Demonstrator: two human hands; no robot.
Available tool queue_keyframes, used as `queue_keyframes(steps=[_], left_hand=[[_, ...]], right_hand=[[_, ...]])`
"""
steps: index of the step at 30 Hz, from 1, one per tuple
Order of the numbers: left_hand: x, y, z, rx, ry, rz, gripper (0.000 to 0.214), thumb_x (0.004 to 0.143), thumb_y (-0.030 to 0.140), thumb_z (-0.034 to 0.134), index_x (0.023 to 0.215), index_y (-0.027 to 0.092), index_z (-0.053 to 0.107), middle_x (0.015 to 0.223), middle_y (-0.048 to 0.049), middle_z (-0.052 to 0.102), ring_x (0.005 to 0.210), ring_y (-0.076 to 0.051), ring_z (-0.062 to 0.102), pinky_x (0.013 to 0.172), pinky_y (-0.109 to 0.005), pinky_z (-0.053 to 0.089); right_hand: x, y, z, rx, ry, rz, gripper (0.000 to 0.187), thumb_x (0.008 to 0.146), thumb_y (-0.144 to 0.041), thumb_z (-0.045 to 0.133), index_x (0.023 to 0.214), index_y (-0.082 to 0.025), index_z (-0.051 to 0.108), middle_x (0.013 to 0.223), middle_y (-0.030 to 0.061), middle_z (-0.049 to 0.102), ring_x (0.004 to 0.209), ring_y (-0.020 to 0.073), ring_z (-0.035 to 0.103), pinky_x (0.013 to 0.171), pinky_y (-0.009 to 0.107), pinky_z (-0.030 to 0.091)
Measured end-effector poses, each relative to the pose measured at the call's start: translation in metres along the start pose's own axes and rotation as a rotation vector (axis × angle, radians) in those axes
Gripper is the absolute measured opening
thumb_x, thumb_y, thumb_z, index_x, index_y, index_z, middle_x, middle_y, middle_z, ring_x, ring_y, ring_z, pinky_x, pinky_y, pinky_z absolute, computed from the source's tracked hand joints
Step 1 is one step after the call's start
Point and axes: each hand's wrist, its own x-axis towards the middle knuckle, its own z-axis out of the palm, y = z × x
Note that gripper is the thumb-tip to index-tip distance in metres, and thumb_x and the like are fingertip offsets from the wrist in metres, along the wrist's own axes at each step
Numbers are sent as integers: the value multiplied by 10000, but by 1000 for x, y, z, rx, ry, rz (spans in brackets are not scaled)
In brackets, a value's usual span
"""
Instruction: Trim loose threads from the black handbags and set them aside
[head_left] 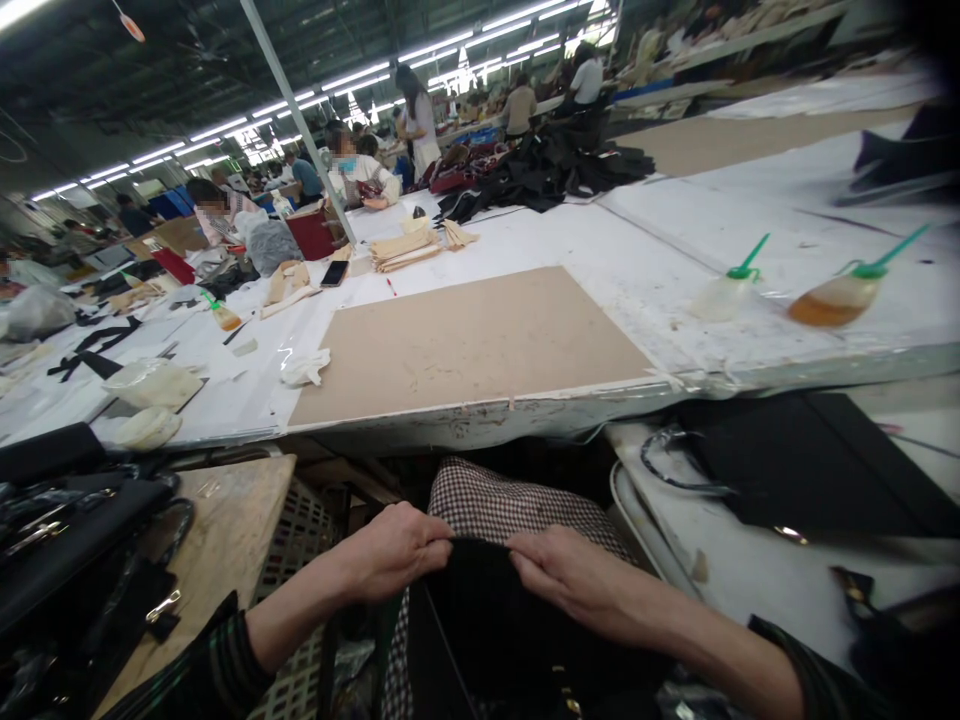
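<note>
Down at lap level, just under the counter (480, 415) edge, the left hand (397, 552) and right hand (571, 575) sit near each other, the fingers of both clamped on the top edge of a black piece (487, 620). A checked cloth (491, 500) lies right behind it (an amber squeeze bottle (836, 298) stands on the counter, well apart).

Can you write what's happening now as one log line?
left hand: pinching black fabric edge | right hand: pinching same edge | beyond: checked cloth
</note>
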Motion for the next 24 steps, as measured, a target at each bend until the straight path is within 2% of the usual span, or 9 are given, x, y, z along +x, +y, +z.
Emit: queue_keyframes(steps=[4,7,11,15,18,21,24], left_hand=[[-1,1,-2,12,-8,29,304,933,303,420,657,182,459,591,43,355,524,-96,339,517,-229,254],[-3,4,-4,39,-32,46,292,956,319,406,736,178,537,629,30,442,562,-107,405,567,-222,305],[-4,11,-5,69,-43,52,328,974,358,382,779,177,573,641,19,472,572,-117,429,576,-220,323],[0,13,-1,73,-35,46,332,978,360,365,766,181,549,639,22,461,560,-112,414,552,-216,306],[3,12,2,105,5,50,313,966,337,381,722,182,504,624,35,425,542,-101,366,543,-220,280],[4,14,4,123,37,28,289,940,310,402,693,184,483,606,41,393,531,-98,337,529,-222,265],[7,20,8,137,56,5,229,889,267,424,697,194,524,586,35,403,517,-106,357,513,-225,271]], right_hand=[[-31,13,1,30,63,72,335,995,-330,362,711,-213,497,606,-33,459,539,134,414,548,261,302],[-54,23,1,144,125,84,303,984,-354,403,799,-226,606,677,-5,578,611,167,523,615,270,388],[-80,32,0,344,137,85,288,960,-409,469,1063,-250,686,938,50,704,886,245,640,815,322,485],[-95,35,-14,479,139,104,367,905,-390,554,1209,-231,684,1151,83,697,1127,296,601,996,393,451],[-90,27,-38,529,45,117,374,851,-271,571,1199,-246,705,1177,58,700,1182,286,581,1030,380,429],[-66,11,-56,495,-114,53,395,848,-248,547,1214,-254,695,1127,33,718,1103,255,623,976,348,465],[-25,-6,-48,316,-67,-74,387,842,-386,621,1190,-239,702,1101,41,720,975,235,649,865,302,504]])
